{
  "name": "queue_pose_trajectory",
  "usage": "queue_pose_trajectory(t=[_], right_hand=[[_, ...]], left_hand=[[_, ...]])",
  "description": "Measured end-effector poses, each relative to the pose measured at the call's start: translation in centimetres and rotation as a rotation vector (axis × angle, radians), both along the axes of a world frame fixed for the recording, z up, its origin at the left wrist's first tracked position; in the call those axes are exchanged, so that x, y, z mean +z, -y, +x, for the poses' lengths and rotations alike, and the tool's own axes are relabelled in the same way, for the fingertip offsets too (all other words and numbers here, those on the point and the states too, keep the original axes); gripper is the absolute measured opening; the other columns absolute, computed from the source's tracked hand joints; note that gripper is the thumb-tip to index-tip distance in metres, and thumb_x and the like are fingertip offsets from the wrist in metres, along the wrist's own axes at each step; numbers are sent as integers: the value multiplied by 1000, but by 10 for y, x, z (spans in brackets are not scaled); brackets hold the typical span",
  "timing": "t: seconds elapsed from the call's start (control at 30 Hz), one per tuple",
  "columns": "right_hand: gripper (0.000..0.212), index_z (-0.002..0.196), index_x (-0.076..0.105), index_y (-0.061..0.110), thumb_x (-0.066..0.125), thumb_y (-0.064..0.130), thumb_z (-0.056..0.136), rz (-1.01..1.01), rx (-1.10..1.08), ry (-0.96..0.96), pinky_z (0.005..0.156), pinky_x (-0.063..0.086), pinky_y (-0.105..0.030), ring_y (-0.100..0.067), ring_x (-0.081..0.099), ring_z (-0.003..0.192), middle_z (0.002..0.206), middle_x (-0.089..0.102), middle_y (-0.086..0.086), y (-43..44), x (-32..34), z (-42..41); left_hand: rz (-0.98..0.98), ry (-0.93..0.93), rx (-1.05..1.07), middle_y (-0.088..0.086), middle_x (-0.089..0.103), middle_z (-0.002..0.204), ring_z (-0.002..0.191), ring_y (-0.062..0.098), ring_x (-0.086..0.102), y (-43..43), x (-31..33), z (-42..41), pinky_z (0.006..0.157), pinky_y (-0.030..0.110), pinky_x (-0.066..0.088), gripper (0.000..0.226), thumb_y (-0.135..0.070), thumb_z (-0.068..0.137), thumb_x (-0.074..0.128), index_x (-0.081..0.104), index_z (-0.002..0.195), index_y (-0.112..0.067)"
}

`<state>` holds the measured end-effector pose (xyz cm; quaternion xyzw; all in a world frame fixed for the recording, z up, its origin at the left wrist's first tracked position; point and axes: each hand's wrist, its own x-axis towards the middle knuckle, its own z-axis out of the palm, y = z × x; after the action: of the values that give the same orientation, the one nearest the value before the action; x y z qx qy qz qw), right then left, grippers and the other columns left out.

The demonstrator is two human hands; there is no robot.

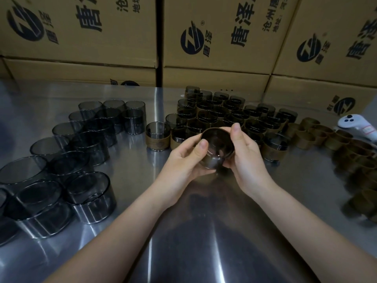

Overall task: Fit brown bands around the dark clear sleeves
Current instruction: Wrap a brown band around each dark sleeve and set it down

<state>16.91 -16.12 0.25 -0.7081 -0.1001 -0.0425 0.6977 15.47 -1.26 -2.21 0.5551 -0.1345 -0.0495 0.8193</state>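
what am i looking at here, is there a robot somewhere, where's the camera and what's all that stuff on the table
There is no machine here. A person is working with two bare hands, and the single picture comes from a wide-angle camera worn on their head, looking forward and down.

The left hand and right hand together hold one dark clear sleeve, tilted so its opening faces the camera. A brown band appears to sit around its wall.

Below the hands is a shiny metal table. On the left stand bare sleeves. In the middle are sleeves already wearing bands. On the right lie loose brown bands and a white handheld controller. Printed cardboard boxes are stacked behind.
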Motion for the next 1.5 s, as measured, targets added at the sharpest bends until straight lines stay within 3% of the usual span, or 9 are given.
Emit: queue_pose_trajectory(t=[0.13,0.4,0.57,0.67,0.93,1.03,1.17,1.37,1.5], right_hand=[[51,101,70,20,37,57,90,7,-64,36,87,56,-47,-21,68,103,105,71,-6,-2,-1,0],[53,99,71,20,36,59,87,60,-149,79,92,54,-53,-27,64,108,119,61,-18,-7,0,-3],[60,111,65,12,31,58,93,184,59,-76,89,55,-39,-25,66,110,114,70,-12,-1,0,4],[59,99,69,15,27,56,100,301,124,-215,80,57,-36,-21,69,101,107,72,-12,4,3,6],[51,92,69,14,37,54,99,320,37,-332,72,56,-35,-21,73,81,89,74,-11,-2,5,1],[48,80,71,16,42,49,98,350,-16,-324,60,55,-29,-18,68,64,70,67,-5,-6,4,-4],[50,60,68,24,43,46,98,296,-12,-225,64,52,-32,-15,65,63,63,63,1,-14,1,-10],[52,56,62,24,39,36,101,224,-6,-76,71,51,-35,-17,63,71,65,63,-1,-26,-1,-18],[52,55,60,23,40,32,102,219,10,-23,64,52,-29,-15,62,69,66,61,-3,-26,2,-21]], left_hand=[[0,18,-1,11,69,122,111,27,68,-1,0,0,81,34,58,51,-37,90,58,59,134,-11],[-103,38,49,7,73,116,104,26,71,4,1,-3,71,31,59,62,-42,75,71,60,130,-17],[-133,12,15,9,66,130,121,26,63,-1,-1,2,95,42,55,56,-26,85,67,55,138,-13],[-139,-26,-42,4,68,128,116,18,65,-3,1,5,92,34,53,53,-19,85,61,55,137,-13],[-203,-58,-41,15,69,112,104,26,66,9,5,-2,95,40,51,51,-12,69,48,64,117,-7],[-147,-83,50,15,67,104,99,24,65,19,7,-9,89,33,52,36,-30,79,66,63,106,-7],[-37,-160,211,22,65,90,87,31,65,25,11,-15,90,43,51,48,-58,82,53,64,80,-11],[76,-91,451,18,53,73,73,26,54,25,10,-16,77,41,47,52,-43,102,42,51,59,-15],[91,-49,463,16,52,72,70,27,52,26,13,-18,74,39,45,52,-39,103,41,49,57,-16]])
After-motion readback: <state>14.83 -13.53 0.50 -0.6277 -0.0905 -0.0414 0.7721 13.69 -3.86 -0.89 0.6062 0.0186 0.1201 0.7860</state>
